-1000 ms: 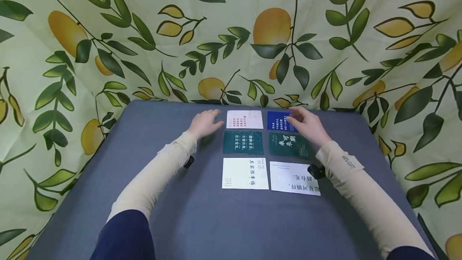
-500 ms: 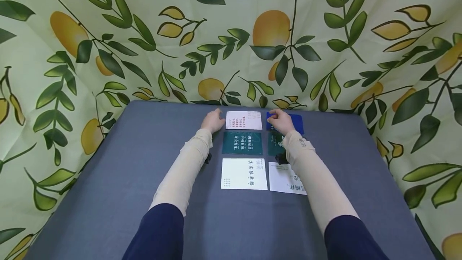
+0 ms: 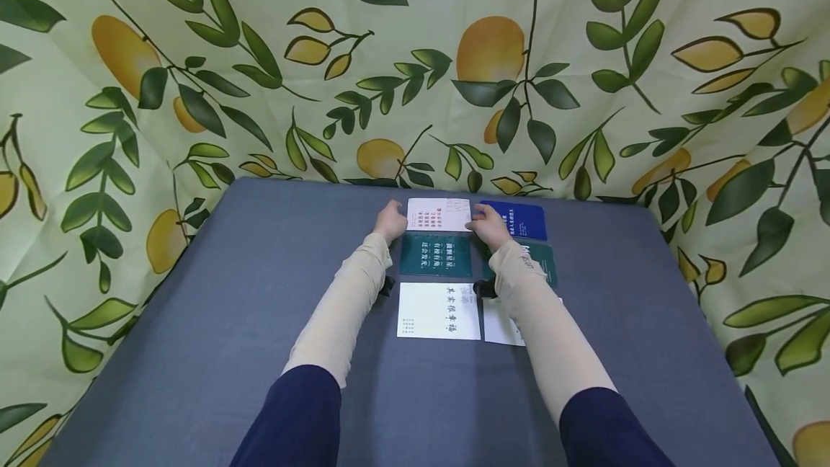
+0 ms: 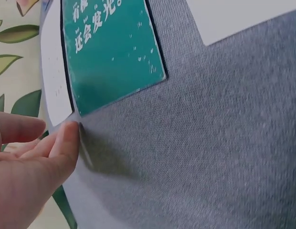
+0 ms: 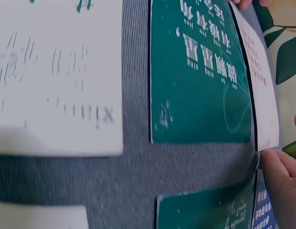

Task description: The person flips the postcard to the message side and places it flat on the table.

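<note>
1. I have the left hand [image 3: 390, 223] at the left edge of the pale pink card [image 3: 439, 215]
2. My right hand [image 3: 491, 227] is at its right edge
3. Both show narrow finger gaps; I cannot tell whether either pinches it
4. The card lies far on the counter [image 3: 194, 352], left of the blue card [image 3: 530, 220]
</note>
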Demonstrator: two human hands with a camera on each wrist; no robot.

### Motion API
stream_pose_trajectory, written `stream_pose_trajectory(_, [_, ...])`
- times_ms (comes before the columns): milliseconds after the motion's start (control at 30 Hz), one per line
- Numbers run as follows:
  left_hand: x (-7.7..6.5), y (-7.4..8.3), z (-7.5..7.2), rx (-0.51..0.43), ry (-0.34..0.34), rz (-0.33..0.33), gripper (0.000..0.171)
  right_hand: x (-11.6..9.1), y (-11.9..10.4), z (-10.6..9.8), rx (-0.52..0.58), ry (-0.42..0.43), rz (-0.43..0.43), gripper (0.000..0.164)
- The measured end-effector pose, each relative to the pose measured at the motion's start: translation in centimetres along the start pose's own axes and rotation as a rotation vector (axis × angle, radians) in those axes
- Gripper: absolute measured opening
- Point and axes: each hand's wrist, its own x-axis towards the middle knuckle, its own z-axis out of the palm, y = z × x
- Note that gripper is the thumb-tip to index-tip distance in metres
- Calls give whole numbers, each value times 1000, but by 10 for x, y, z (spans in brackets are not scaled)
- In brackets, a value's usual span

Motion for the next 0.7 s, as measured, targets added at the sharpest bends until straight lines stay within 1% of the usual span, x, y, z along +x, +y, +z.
stream_pose_trajectory(33, [9,-8,6,-44,-5,-14,55,0,0,1,14,-1,3,63])
stream_pose_trajectory(67, [11,-10,9,-78,2,-23,57,1,0,2,32,-3,6,63])
stream_pose_trajectory(100, [7,-6,8,-110,-1,-40,58,1,0,3,48,1,8,63])
stream_pose_trajectory(133, [-5,3,2,-140,0,-52,59,2,1,4,71,2,11,63])
stream_pose_trajectory(167, [-25,16,-7,-184,-3,-64,60,2,1,5,94,1,15,63])
stream_pose_trajectory(200, [-50,34,-20,-214,-1,-78,62,2,2,5,118,-1,17,63])
stream_pose_trajectory(233, [-76,54,-34,-239,-14,-95,62,3,3,5,146,-3,19,62])
stream_pose_trajectory(300, [-118,85,-56,-300,-31,-125,63,4,5,4,202,-11,29,60])
stream_pose_trajectory(333, [-139,101,-68,-329,-29,-140,63,4,6,4,225,-16,34,59])
stream_pose_trajectory(367, [-156,112,-76,-357,-16,-140,64,5,7,3,240,-19,38,57])
stream_pose_trajectory(433, [-191,138,-97,-398,-13,-163,64,6,8,1,256,-18,42,55])
stream_pose_trajectory(467, [-197,142,-99,-415,0,-166,65,6,9,0,262,-17,41,54])
stream_pose_trajectory(533, [-216,155,-110,-448,16,-158,67,7,10,-1,266,-2,33,54])
stream_pose_trajectory(567, [-222,159,-113,-465,21,-150,68,7,10,-1,268,8,30,54])
stream_pose_trajectory(600, [-229,165,-118,-470,17,-156,69,7,9,-1,270,22,25,54])
stream_pose_trajectory(700, [-234,170,-121,-481,45,-116,73,5,7,1,302,78,23,56])
